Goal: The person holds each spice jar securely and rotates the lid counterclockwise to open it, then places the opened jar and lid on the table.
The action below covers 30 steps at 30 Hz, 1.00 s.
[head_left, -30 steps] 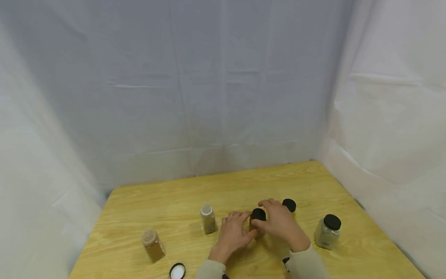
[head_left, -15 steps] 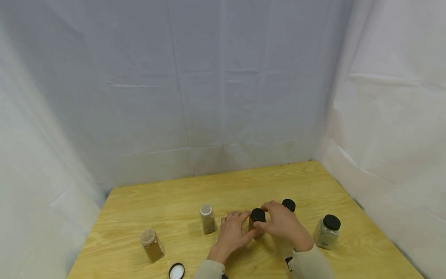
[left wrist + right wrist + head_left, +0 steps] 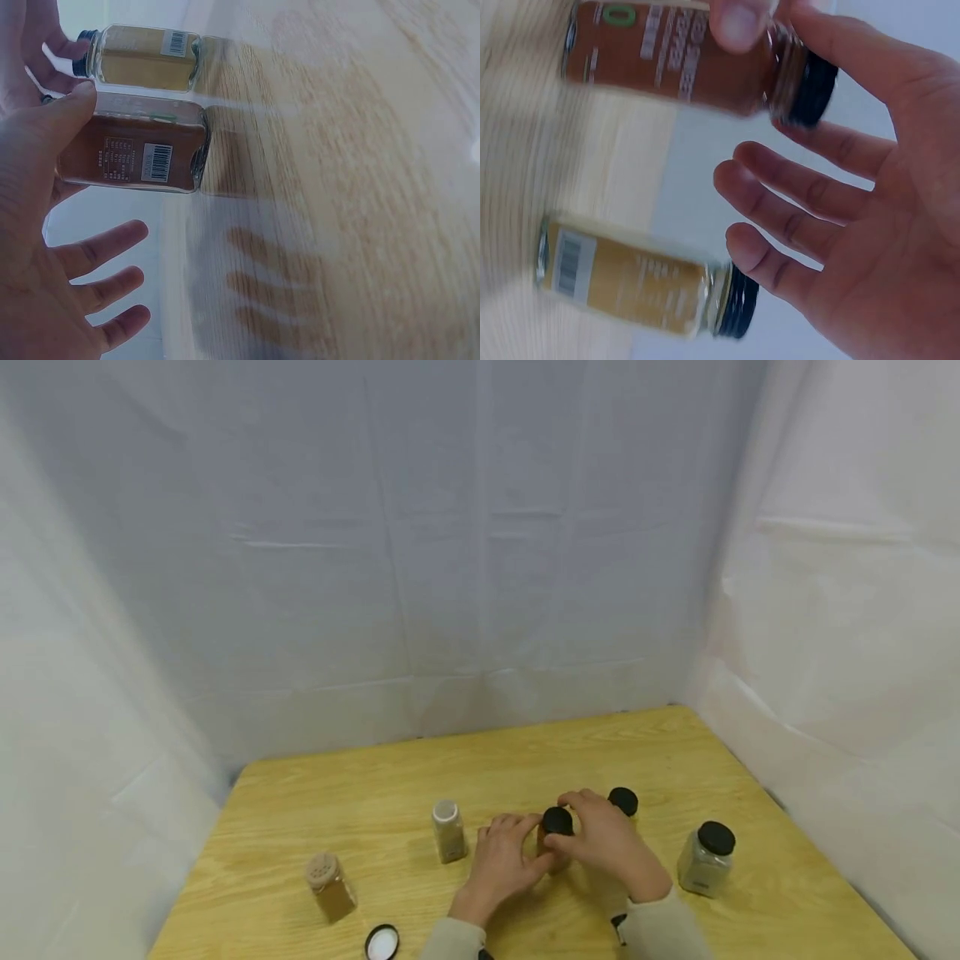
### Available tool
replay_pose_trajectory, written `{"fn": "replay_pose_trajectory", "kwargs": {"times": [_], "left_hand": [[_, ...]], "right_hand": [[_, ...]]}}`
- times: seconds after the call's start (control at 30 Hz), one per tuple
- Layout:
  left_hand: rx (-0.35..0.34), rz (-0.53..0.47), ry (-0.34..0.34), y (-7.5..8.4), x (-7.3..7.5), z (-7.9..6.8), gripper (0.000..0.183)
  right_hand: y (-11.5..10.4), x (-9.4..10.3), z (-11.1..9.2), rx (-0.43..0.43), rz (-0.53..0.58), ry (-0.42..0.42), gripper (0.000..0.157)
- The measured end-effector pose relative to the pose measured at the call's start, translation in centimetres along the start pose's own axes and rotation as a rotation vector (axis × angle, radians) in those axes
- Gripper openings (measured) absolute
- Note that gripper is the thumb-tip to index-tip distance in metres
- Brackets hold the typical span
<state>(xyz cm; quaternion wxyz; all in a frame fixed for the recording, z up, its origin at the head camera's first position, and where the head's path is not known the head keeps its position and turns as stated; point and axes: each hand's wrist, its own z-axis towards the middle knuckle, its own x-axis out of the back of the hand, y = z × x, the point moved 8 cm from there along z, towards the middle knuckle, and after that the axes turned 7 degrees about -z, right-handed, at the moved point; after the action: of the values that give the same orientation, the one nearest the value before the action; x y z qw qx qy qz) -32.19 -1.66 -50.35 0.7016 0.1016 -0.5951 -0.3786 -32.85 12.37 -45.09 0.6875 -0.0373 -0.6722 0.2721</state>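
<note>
A square glass spice jar [image 3: 127, 146] of reddish-brown powder stands upright on the table, its label partly reading "pepper". My left hand [image 3: 501, 864] holds the jar's body between thumb and index finger, the other fingers spread apart. At the top, my right hand [image 3: 606, 842] pinches the black lid [image 3: 557, 821] between thumb and index finger, and its remaining fingers stay off the jar. The lid sits on the jar's neck. Just right of it, partly behind the right hand, stands a jar of yellowish powder [image 3: 630, 281] with its own black lid.
To the left stand a white-topped jar [image 3: 450, 839] and a jar with a perforated shaker top [image 3: 332, 889]. A loose black lid with a white liner [image 3: 382, 943] lies near the front. A wider black-lidded jar [image 3: 703, 864] is at the right. White sheets [image 3: 480, 568] surround the table.
The right hand's fingers have shifted slightly back and forth around the lid. My left hand and the jar have stayed in place.
</note>
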Motion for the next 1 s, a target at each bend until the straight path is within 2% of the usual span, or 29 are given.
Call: {"fn": "replay_pose_trajectory", "kwargs": {"times": [0.13, 0.23, 0.3, 0.47, 0.6, 0.77, 1.0], "left_hand": [[0.012, -0.010, -0.003, -0.4, 0.2, 0.1, 0.068], [0.019, -0.024, -0.010, -0.6, 0.2, 0.1, 0.069], [0.020, -0.029, -0.009, -0.6, 0.2, 0.1, 0.068], [0.009, -0.007, 0.013, -0.4, 0.4, 0.1, 0.057], [0.009, -0.011, 0.017, -0.3, 0.4, 0.1, 0.056], [-0.001, -0.007, 0.012, -0.2, 0.2, 0.2, 0.057], [0.009, -0.001, -0.006, -0.1, 0.2, 0.1, 0.064]], "right_hand": [[0.8, 0.3, -0.2, -0.029, 0.034, -0.031, 0.044], [1.0, 0.3, -0.2, -0.017, 0.069, -0.052, 0.037], [0.9, 0.2, -0.2, -0.005, 0.086, -0.065, 0.039], [0.2, -0.5, 0.1, 0.032, 0.078, -0.066, 0.055], [-0.7, -0.8, 0.6, 0.065, 0.042, -0.031, 0.051], [-1.0, -0.9, 0.7, 0.043, 0.019, -0.019, 0.042], [-0.1, 0.0, 0.1, -0.008, 0.036, -0.035, 0.054]]}}
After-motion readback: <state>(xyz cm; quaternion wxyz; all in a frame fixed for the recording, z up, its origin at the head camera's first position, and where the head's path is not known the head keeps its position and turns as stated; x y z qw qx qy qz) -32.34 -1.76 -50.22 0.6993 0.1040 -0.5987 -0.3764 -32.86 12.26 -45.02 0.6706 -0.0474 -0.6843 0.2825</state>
